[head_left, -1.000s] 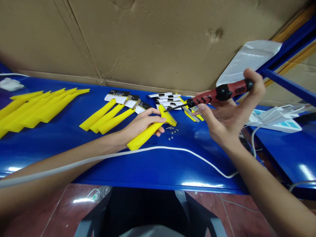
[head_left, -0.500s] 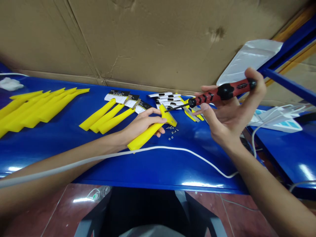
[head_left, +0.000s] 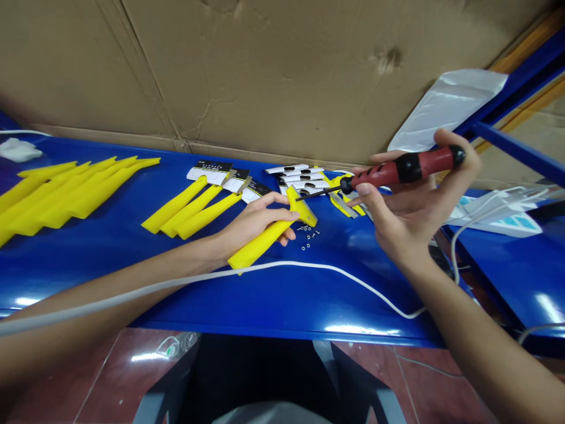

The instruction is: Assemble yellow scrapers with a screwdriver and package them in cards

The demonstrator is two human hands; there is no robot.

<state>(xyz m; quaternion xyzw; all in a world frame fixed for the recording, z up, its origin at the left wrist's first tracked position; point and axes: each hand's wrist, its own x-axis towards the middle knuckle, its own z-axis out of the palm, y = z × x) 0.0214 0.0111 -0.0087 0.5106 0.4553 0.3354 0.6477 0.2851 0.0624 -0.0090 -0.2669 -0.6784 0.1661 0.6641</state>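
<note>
My left hand (head_left: pixel 260 221) is closed around a yellow-handled scraper (head_left: pixel 260 243), gripping it just below its wide head. In my right hand (head_left: pixel 406 212) is a red and black screwdriver (head_left: pixel 426 165), its butt end against my fingers and my thumb near the collar. The dark shaft slants down to the left, and its tip meets the scraper's head. Small loose screws and nuts (head_left: pixel 308 235) lie on the blue table just beside the head. Beyond my right fingers are yellow scraper parts (head_left: pixel 342 203), partly hidden.
Three yellow scrapers with card sleeves (head_left: pixel 189 203) lie left of my left hand. Several yellow handles (head_left: pixel 88 194) are lined up farther left. White-and-black card sleeves (head_left: pixel 300 176) are stacked by the cardboard wall (head_left: pixel 265 76). A white cable (head_left: pixel 286 263) crosses the table (head_left: pixel 273 306) in front.
The screwdriver handle has rotated in my right fingers, and my right hand has shifted slightly right and down. My left hand and the scraper stay where they were.
</note>
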